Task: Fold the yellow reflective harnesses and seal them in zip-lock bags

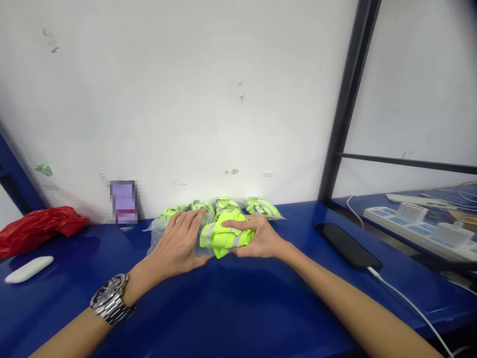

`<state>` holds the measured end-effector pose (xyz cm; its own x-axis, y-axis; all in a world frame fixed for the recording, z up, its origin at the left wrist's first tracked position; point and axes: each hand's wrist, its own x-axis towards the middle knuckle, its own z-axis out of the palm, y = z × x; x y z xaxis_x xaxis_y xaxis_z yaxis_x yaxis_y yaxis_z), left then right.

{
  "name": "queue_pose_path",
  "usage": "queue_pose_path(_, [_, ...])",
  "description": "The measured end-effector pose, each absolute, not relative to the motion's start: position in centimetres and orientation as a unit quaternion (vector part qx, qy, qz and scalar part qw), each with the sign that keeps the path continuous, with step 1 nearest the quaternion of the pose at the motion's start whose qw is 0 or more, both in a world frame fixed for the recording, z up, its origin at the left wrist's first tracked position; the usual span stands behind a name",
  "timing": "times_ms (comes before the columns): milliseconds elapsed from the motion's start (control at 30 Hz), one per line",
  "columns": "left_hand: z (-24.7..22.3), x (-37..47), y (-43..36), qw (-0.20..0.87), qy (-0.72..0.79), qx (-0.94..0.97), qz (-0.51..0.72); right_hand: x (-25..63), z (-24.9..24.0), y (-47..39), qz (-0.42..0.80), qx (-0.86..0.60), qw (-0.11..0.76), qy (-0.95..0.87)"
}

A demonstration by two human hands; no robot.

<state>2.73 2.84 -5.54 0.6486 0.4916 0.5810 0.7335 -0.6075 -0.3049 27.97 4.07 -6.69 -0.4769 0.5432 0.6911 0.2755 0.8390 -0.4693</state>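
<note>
In my right hand is a folded neon-yellow reflective vest with grey stripes, thumb on top and fingers beneath. My left hand grips a clear plastic bag, whose mouth reaches the left end of the vest. How far the vest sits inside the bag I cannot tell. Behind both hands several bagged yellow vests lie in a row against the wall, partly hidden by my fingers.
The blue table carries a red plastic bag and a white oval object at left. A pixelated upright phone-like object leans on the wall. At right lie a black phone on a white cable and a power strip.
</note>
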Motion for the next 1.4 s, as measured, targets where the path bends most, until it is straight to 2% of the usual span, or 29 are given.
queue_pose_path(267, [-5.7, 3.1, 3.0, 0.238, -0.319, -0.892, -0.215, 28.0, -6.8, 4.1, 0.165, -0.250, 0.450, -0.842])
queue_pose_path(467, [-5.9, 3.5, 2.5, 0.267, -0.320, -0.891, -0.182, 28.0, -7.2, 4.5, 0.290, -0.267, 0.463, -0.794])
queue_pose_path(600, [-5.6, 3.8, 2.4, 0.283, -0.345, -0.877, -0.176, 27.8, -7.0, 4.3, 0.317, -0.278, 0.468, -0.777])
queue_pose_path(767, [-5.2, 3.5, 2.3, 0.261, -0.347, -0.891, -0.135, 27.6, -7.0, 4.3, 0.437, -0.291, 0.462, -0.715])
queue_pose_path(1033, [-5.9, 2.9, 2.1, 0.261, -0.349, -0.884, -0.171, 27.6, -7.7, 4.6, 0.298, -0.281, 0.487, -0.771])
queue_pose_path(1233, [-5.6, 2.7, 1.9, 0.279, -0.346, -0.874, -0.197, 27.4, -7.8, 4.4, 0.269, -0.289, 0.511, -0.763])
queue_pose_path(1400, [-5.7, 2.7, 2.2, 0.286, -0.367, -0.862, -0.204, 27.0, -8.1, 4.0, 0.274, -0.262, 0.497, -0.781])
